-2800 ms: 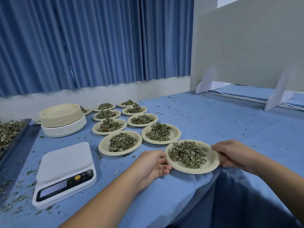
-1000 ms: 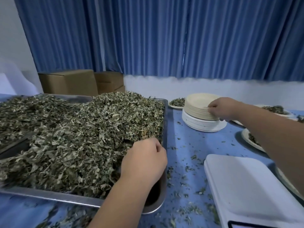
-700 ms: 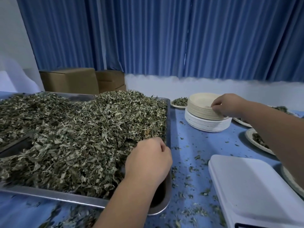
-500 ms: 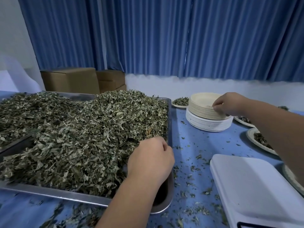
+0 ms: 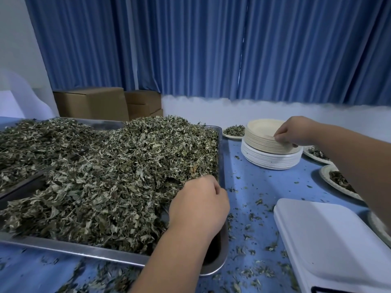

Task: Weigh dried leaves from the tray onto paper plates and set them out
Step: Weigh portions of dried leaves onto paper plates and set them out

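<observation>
A steel tray (image 5: 74, 249) on the left is heaped with dried leaves (image 5: 105, 176). My left hand (image 5: 198, 206) is in the tray's near right corner, its fingers curled down into the leaves and hidden by the back of the hand. A stack of paper plates (image 5: 260, 136), tan ones on top of white ones (image 5: 270, 160), stands at the back right. My right hand (image 5: 294, 131) reaches over the stack and pinches the rim of the top plate. The white scale (image 5: 330, 240) lies at the near right with its platform bare.
Filled plates lie behind the stack (image 5: 233, 131) and along the right edge (image 5: 338, 180). Leaf crumbs litter the blue tablecloth (image 5: 260, 187). Cardboard boxes (image 5: 91, 104) stand behind the tray, against the blue curtain.
Earlier both hands held a filled plate by the set-out rows. The view then swung left to the tray. Over the last second both hands have barely moved.
</observation>
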{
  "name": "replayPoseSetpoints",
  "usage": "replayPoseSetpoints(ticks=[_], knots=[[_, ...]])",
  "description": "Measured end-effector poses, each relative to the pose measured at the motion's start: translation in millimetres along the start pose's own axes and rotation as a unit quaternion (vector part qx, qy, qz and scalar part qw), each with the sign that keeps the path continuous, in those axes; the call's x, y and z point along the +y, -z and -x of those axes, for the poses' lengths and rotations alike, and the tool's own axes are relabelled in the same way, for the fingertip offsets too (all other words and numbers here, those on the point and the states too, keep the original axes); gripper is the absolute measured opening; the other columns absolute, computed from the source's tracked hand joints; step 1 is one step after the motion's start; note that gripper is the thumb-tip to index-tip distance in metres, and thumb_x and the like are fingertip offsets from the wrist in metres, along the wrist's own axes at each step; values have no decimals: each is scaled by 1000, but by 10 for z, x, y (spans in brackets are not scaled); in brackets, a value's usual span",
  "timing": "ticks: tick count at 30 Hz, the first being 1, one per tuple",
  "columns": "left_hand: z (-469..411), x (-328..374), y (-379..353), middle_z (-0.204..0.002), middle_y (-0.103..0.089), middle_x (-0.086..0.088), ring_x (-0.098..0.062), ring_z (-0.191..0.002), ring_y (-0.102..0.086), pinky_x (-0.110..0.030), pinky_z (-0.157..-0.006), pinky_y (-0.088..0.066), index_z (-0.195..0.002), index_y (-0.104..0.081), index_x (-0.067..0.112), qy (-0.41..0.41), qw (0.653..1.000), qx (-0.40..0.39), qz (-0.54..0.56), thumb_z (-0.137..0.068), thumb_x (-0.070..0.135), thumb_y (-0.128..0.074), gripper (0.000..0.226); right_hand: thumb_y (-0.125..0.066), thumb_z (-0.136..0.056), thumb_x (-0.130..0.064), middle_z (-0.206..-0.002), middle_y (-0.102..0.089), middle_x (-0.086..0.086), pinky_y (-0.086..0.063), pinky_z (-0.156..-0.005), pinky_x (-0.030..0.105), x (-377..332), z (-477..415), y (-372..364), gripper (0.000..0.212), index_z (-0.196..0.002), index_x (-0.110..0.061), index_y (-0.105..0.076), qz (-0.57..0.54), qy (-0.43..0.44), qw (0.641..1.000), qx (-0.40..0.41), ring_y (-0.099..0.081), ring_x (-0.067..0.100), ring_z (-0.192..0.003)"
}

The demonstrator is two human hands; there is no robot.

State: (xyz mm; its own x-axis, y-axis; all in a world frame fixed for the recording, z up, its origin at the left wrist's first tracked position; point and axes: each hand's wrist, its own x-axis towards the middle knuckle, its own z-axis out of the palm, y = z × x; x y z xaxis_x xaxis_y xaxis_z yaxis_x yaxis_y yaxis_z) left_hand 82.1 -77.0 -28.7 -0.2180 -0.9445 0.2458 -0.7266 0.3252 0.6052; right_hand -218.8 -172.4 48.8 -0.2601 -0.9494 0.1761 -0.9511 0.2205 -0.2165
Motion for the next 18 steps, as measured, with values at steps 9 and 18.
replayPoseSetpoints(ticks=[9, 18], knots=[[1, 1, -7, -70, -60, 6, -17, -55, -49, -27, -48, -33, -85, -59, 26, -11, 1000, -2, -5, -92, 29, -43, 17, -61, -92, -21, -71, -66, 5, -35, -51, 22, 5, 12, 47, 19, -90, -8, -76, 8, 18, 999, 35, -49, 12, -57], [-4, 1, -26, -69, -59, 6, -16, -55, -48, -27, -46, -31, -84, -58, 26, -18, 1000, -3, -16, -92, 29, -43, 17, -58, -95, -27, -107, -69, 6, -45, -70, 35, -60, 157, 161, 23, -98, -11, -74, 19, 51, 993, 106, -57, 23, -83]])
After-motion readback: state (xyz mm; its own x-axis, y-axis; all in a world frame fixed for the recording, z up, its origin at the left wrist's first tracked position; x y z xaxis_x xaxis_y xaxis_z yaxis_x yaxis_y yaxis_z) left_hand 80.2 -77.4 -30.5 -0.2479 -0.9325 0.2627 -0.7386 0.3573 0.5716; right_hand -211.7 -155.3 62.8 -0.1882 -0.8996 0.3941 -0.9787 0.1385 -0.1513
